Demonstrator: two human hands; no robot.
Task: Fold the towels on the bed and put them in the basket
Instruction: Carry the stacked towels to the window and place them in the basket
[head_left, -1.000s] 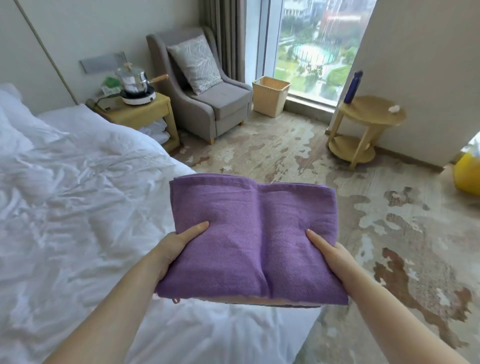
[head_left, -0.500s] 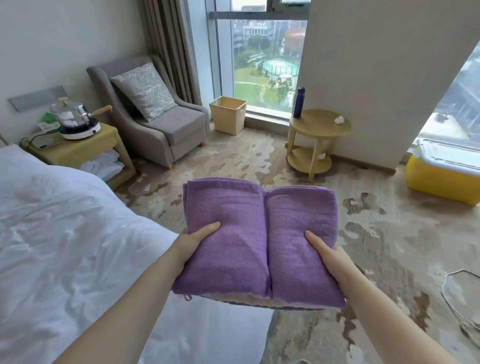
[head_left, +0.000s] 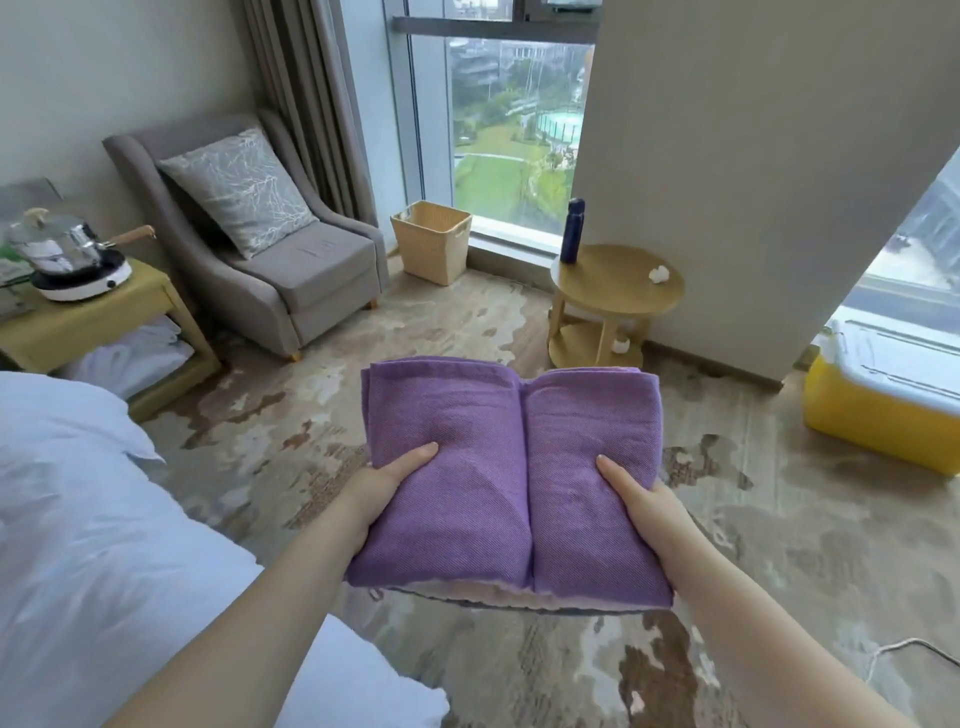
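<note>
Both hands hold a folded purple towel (head_left: 511, 478) in the air above the patterned carpet (head_left: 779, 545). The left hand (head_left: 382, 491) grips its left side and the right hand (head_left: 647, 501) its right side, thumbs flat on top. The cloth is thick and woven, with a soft crease down the middle. The white crumpled bed (head_left: 78, 519) is at the left. Far away, a square woven basket (head_left: 431, 240) stands by the window, beside a grey armchair (head_left: 270, 244).

No readable text, labels, brands or numbers anywhere I look; nothing printed on towel (head_left: 511, 467) I hold.
</note>
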